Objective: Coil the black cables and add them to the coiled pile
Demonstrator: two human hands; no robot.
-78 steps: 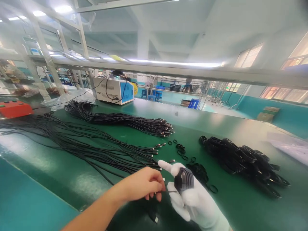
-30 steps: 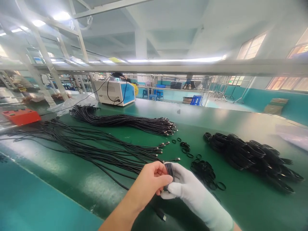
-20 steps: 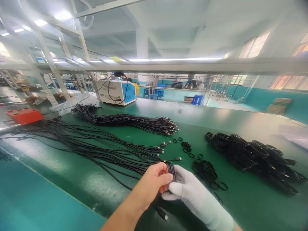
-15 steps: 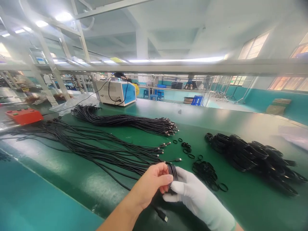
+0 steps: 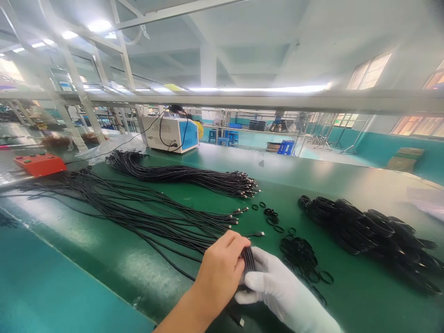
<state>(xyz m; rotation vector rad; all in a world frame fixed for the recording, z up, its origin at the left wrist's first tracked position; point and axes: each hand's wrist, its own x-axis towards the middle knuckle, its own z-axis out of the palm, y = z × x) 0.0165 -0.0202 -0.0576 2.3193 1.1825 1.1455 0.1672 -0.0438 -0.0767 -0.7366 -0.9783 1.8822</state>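
Observation:
A coiled black USB cable [image 5: 249, 260] is between my two hands, low in the middle of the head view. My bare left hand [image 5: 222, 263] is closed over the coil's left side, its fingers bent around the loops. The gloved right hand [image 5: 268, 280] grips the coil from the right, thumb in front. One plug [image 5: 240, 321] of a cable hangs below the hands, partly covered. Just beyond my hands, one cable plug [image 5: 257, 234] lies on the green table [image 5: 194, 319]. Small black rings [image 5: 300, 254] are heaped right of my glove, several more scattered behind.
Loose black cables [image 5: 156, 217] spread across the left, with a thick cable bundle [image 5: 183, 178] behind them. Finished coils [image 5: 357, 226] are piled at the right. A white-and-blue machine [image 5: 171, 134] stands at the back, a red control box [image 5: 40, 164] at far left.
My left hand has turned over the coil, so its back now faces me and the thumb is less visible. The right hand keeps its hold. The view has shifted slightly.

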